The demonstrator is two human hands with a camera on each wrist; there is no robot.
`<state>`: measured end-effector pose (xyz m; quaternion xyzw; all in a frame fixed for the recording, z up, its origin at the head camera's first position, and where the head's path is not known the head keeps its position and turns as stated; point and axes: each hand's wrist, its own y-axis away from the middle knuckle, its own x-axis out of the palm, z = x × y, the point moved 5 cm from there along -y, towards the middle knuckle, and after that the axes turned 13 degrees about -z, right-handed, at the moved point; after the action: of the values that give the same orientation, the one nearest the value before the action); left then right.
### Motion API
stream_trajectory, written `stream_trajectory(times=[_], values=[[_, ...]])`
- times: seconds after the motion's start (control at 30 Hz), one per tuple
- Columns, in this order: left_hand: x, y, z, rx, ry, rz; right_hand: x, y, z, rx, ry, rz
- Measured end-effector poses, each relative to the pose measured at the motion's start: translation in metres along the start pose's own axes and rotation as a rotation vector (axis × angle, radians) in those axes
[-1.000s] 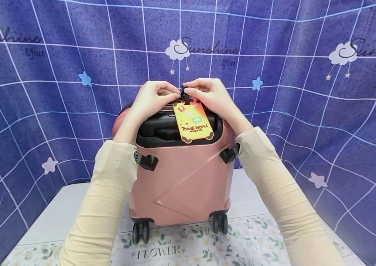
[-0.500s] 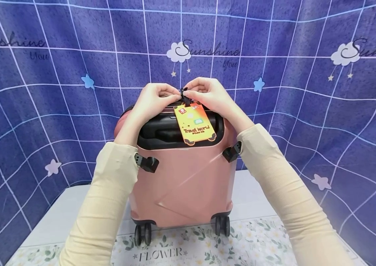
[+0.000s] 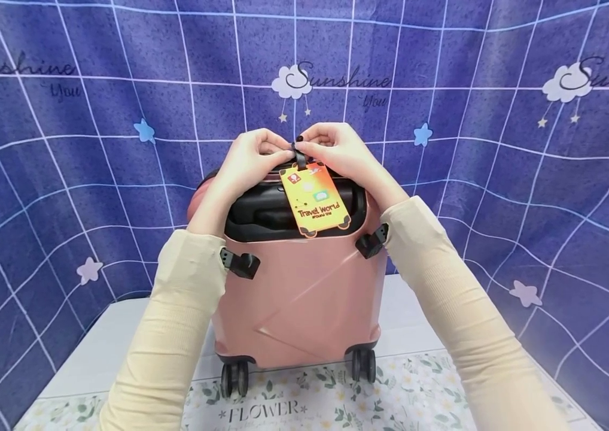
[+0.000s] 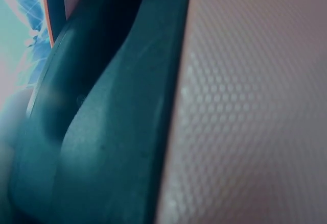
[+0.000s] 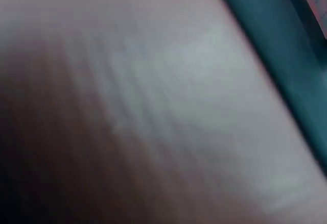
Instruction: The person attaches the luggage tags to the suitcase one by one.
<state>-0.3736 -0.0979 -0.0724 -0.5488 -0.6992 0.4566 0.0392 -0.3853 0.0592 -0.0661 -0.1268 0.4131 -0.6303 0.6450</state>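
Observation:
A pink suitcase (image 3: pixel 299 299) stands upright on its wheels in the head view, with a black handle recess (image 3: pixel 261 209) at its top. A yellow-orange luggage tag (image 3: pixel 316 197) printed "Travel World" hangs over that recess by a black strap (image 3: pixel 301 159). On the strap's left, my left hand (image 3: pixel 250 157) pinches it between thumb and fingertips. My right hand (image 3: pixel 341 148) pinches it from the other side, and a dark strap end shows above the thumb. The fingertips hide part of the strap's loop. Neither wrist view shows the hands' grip, only suitcase shell (image 4: pixel 245 91) and black trim (image 5: pixel 286 55).
A blue gridded curtain (image 3: pixel 218 54) hangs behind and on both sides. Under the suitcase lie a white surface (image 3: pixel 116 335) and a floral mat (image 3: pixel 412 389) with "FLOWER" lettering. Black wheels (image 3: pixel 234 378) support the suitcase. A black wrist camera (image 3: pixel 371 240) sits at each cuff.
The strap has shifted slightly between the fingertips, and its dark end now shows above the right thumb. Both hands stay at the suitcase top; the view has drifted a little.

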Motion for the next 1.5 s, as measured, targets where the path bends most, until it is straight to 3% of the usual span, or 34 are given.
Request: stream_trajectory(times=[0.33, 0.67, 1.0, 1.23, 1.37, 1.5], values=[[0.0006, -0.002, -0.0033, 0.059, -0.017, 0.024, -0.0014, 0.0016, -0.0007, -0.003, -0.02, -0.025], [0.0022, 0.004, 0.0, 0.0, 0.013, 0.08, -0.0003, 0.0028, -0.0016, -0.044, 0.053, -0.03], [0.005, 0.0054, -0.0023, -0.009, -0.036, 0.103, -0.0045, 0.0041, -0.0023, -0.083, 0.068, -0.077], [0.0059, 0.0049, -0.0031, 0.003, -0.056, 0.118, -0.0069, 0.0045, -0.004, -0.058, -0.015, -0.12], [0.0048, 0.0055, -0.0027, -0.002, -0.081, 0.125, -0.0053, 0.0047, -0.0052, -0.019, -0.094, -0.114], [0.0049, 0.0056, -0.0033, 0.004, -0.092, 0.139, -0.0055, 0.0051, -0.0049, -0.011, -0.107, -0.113]])
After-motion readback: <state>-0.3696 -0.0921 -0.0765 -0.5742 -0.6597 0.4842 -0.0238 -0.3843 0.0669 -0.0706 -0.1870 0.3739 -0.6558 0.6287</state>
